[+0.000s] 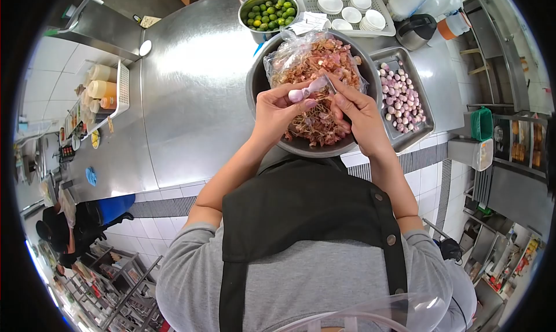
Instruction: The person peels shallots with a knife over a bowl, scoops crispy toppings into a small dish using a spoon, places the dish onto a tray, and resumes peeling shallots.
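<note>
Between the thumb and fingers of my left hand (272,113) is a pale pink peeled shallot (296,95). My right hand (364,116) grips a small knife (330,85), its blade close to the shallot; the handle is mostly hidden by the fingers. Both hands are over a large metal bowl (252,80). Dry brown shallot skins (315,132) fill the bowl, along with a clear plastic bag (288,49) that has more papery reddish-brown pieces in and around it. Right of the bowl, a metal tray (429,113) holds several peeled shallots (401,99).
A pot of green limes (270,14) stands behind the bowl, beside a white perforated basket (389,28) of small white dishes. At the far right back is a dark jug (416,30). Bottles fill a white basket (123,87) on the left. The steel counter (191,88) carries these.
</note>
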Demonstrator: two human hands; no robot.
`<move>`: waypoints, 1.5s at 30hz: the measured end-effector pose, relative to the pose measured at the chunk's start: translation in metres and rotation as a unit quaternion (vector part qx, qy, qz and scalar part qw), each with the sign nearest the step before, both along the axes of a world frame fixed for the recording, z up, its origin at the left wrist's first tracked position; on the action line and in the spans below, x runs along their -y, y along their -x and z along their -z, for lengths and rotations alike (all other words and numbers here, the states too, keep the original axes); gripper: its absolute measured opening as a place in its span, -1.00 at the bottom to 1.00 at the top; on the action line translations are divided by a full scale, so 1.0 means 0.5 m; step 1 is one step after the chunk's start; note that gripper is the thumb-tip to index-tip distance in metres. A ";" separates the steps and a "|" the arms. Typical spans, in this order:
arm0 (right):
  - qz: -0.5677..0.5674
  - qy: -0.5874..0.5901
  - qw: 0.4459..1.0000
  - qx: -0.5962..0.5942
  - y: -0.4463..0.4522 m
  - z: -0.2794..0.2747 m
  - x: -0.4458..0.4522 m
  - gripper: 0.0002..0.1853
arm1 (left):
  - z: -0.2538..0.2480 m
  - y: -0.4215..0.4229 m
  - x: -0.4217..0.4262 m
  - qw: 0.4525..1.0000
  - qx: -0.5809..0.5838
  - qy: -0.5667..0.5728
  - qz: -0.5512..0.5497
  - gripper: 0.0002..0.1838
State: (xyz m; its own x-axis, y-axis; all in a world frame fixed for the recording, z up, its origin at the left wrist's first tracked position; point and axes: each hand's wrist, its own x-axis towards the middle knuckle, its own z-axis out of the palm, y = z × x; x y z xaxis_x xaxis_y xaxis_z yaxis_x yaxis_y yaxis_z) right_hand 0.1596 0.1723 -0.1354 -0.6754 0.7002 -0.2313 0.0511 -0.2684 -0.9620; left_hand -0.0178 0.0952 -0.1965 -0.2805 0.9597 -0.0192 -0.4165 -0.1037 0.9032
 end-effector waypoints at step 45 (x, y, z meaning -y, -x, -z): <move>0.140 -0.302 0.834 0.440 -0.433 0.275 -0.278 -0.53 | 0.054 0.179 0.045 0.910 -0.363 0.193 -0.060 -0.75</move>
